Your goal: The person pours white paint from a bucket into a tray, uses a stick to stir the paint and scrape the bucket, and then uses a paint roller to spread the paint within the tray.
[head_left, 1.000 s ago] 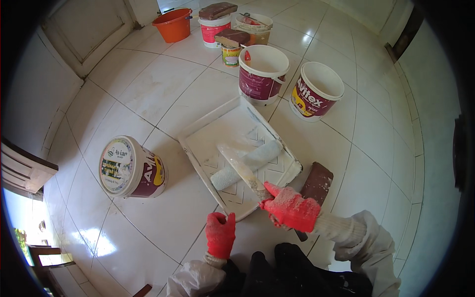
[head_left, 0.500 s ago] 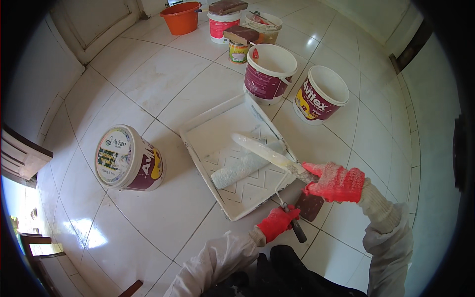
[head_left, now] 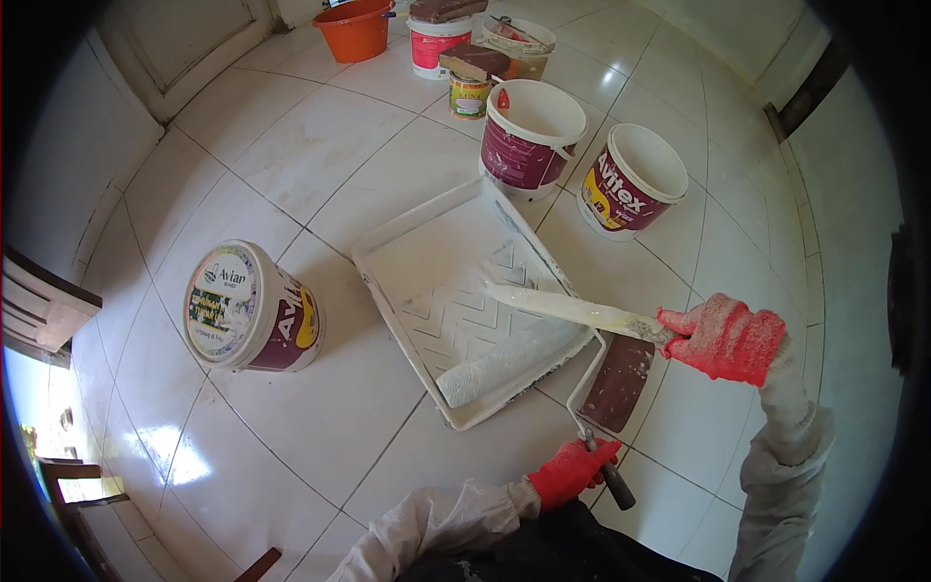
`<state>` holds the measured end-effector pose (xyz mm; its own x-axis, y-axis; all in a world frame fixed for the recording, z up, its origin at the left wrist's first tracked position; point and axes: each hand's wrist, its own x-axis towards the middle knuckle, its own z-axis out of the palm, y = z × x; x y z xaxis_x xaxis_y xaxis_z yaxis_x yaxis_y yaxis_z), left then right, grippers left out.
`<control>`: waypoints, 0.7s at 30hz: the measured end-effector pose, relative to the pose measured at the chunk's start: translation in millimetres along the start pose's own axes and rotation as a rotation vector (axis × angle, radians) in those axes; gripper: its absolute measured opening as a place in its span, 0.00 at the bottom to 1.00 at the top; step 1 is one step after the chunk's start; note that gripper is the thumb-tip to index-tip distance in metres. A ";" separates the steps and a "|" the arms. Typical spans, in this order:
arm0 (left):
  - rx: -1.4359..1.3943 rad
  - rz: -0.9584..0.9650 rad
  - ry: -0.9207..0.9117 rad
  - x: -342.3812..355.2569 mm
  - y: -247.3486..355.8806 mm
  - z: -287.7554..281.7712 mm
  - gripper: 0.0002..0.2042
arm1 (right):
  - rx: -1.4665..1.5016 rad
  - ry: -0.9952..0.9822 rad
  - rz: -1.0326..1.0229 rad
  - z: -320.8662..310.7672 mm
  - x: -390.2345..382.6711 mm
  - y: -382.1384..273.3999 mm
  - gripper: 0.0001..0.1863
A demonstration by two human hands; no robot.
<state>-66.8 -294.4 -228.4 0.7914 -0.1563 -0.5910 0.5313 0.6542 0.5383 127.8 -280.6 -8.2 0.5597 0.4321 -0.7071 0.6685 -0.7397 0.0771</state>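
In my left hand (head_left: 574,475), gloved in red, is the dark handle of a paint roller (head_left: 504,363). Its white sleeve lies along the near edge inside the white paint tray (head_left: 402,347), and the wire frame bends over the tray's rim. My right hand (head_left: 725,338), also red-gloved, is closed around the end of a flat stirring stick (head_left: 572,308) coated in white paint. The stick points left above the tray's ridged part, over the roller sleeve. A brown block (head_left: 618,383) lies on the floor beside the tray, partly behind the roller frame.
A lidded paint bucket (head_left: 262,308) stands left of the tray. Beyond it are two open maroon-labelled buckets (head_left: 529,145) (head_left: 626,184), a small can (head_left: 468,97) with a brown block on top, a red-labelled tub (head_left: 436,50), another tub (head_left: 519,53) and an orange basin (head_left: 354,34).
The roller has moved toward me and right, down to the tray's near edge. My right hand has shifted right with the stick, and my left hand has come nearer and right.
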 end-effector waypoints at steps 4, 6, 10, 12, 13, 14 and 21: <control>0.039 0.019 -0.004 8.6 -3.9 -6.1 0.23 | -0.097 0.144 -0.216 33.6 7.1 25.3 0.25; 0.065 0.034 0.022 11.9 -3.4 -12.3 0.23 | -0.045 0.206 -0.236 56.3 9.6 34.9 0.24; 0.124 0.027 0.049 15.8 -1.0 -18.0 0.24 | -0.081 0.372 -0.386 89.0 39.0 25.2 0.22; 0.110 0.016 0.046 15.8 0.5 -18.2 0.24 | -0.065 0.440 -0.431 104.1 60.7 4.0 0.23; 0.107 0.002 0.045 15.2 1.2 -18.2 0.24 | -0.037 0.465 -0.431 111.5 70.3 -8.4 0.23; 0.121 -0.005 0.036 14.1 2.3 -19.6 0.24 | -0.009 0.492 -0.428 117.7 73.7 -17.0 0.23; 0.041 0.000 0.077 -1.6 11.2 -34.3 0.25 | 0.077 0.353 -0.282 112.1 89.1 -36.2 0.22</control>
<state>-72.5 -261.4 -242.0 0.7664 -0.0983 -0.6348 0.5449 0.6228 0.5615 98.6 -273.2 -152.8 0.5030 0.7616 -0.4087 0.7876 -0.5986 -0.1461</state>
